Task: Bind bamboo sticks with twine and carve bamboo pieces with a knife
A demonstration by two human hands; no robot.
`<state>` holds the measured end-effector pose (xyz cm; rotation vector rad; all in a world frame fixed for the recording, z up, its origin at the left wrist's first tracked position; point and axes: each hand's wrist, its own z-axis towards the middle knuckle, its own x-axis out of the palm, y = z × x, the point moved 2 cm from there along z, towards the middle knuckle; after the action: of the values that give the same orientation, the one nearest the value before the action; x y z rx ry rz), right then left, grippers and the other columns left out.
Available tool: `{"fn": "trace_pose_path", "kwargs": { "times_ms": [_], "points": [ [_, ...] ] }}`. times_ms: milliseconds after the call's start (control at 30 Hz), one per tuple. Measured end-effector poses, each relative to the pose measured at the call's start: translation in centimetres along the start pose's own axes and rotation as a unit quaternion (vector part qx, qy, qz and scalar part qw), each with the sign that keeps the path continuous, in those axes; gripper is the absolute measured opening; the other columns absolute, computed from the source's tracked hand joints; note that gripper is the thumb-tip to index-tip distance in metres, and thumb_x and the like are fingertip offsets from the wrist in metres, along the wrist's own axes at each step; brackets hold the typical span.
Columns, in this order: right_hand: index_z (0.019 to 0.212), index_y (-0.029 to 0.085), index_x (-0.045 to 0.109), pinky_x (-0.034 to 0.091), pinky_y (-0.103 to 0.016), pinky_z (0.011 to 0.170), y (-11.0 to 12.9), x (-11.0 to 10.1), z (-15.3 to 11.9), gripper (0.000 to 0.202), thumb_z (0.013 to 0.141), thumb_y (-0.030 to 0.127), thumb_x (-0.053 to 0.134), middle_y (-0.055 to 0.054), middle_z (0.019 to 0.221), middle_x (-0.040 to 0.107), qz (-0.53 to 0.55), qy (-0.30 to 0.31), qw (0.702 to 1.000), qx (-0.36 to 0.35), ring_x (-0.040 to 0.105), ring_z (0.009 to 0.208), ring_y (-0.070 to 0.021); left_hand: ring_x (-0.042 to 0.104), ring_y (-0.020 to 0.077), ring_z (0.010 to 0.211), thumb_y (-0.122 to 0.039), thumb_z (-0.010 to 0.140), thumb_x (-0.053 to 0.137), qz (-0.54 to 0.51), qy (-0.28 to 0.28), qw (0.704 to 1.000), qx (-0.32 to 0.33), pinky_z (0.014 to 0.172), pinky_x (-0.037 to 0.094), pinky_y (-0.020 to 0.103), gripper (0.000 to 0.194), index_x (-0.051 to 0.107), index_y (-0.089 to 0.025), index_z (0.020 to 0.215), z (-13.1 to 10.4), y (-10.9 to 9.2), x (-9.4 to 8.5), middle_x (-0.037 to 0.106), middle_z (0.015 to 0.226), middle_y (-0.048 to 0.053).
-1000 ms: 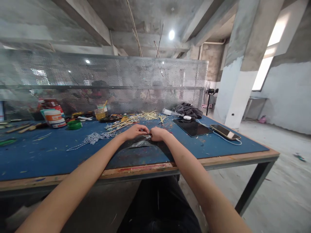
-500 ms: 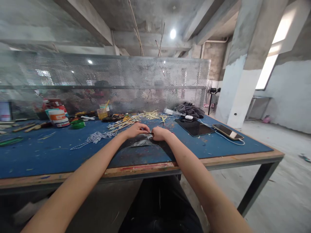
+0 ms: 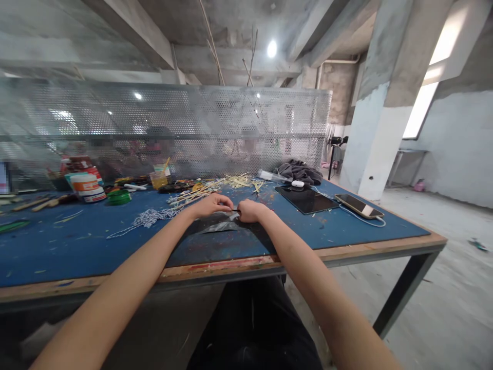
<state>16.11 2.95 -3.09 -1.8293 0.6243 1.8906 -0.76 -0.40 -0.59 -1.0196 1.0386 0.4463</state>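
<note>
My left hand [image 3: 211, 206] is closed in a pinch, its fingertips on one end of a thin dark strip [image 3: 235, 210]. Beside it, my right hand [image 3: 249, 211] is curled into a fist, and the strip runs into its fingers. Whether the strip is a stick, a cord or a tool is too small to tell. Under both hands lies a crumpled grey plastic-like sheet [image 3: 221, 225], flat on the blue mat and partly covered by the right hand. Just left of my left hand rests a bundle of blue-and-white string [image 3: 151, 218].
Behind the hands lie pale thin strips [image 3: 239, 180]. At left stand paint tubs [image 3: 88, 187] and a green lid [image 3: 119, 197]. A tablet [image 3: 306, 200], a phone [image 3: 359, 205] with a white cable and a dark cloth [image 3: 298, 171] lie at right. A perforated metal screen [image 3: 215, 118] closes the back.
My hands have drawn slightly apart, and more of the dark strip shows between them. The whole view has shifted a little.
</note>
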Motion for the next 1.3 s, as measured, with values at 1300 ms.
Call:
{"fn": "trace_pose_path", "kwargs": {
  "times_ms": [1300],
  "points": [
    [0.111, 0.015, 0.063, 0.054, -0.04, 0.083, -0.3, 0.1, -0.9, 0.032, 0.094, 0.042, 0.058, -0.006, 0.109, 0.065, 0.032, -0.058, 0.997, -0.043, 0.065, 0.095, -0.0196, 0.064, 0.0167, 0.081, -0.037, 0.094, 0.058, 0.041, -0.006, 0.998, -0.042, 0.077, 0.054, 0.036, 0.026, 0.064, -0.013, 0.101, -0.5, 1.3, 1.4, 0.065, 0.092, 0.004]
  ]
}}
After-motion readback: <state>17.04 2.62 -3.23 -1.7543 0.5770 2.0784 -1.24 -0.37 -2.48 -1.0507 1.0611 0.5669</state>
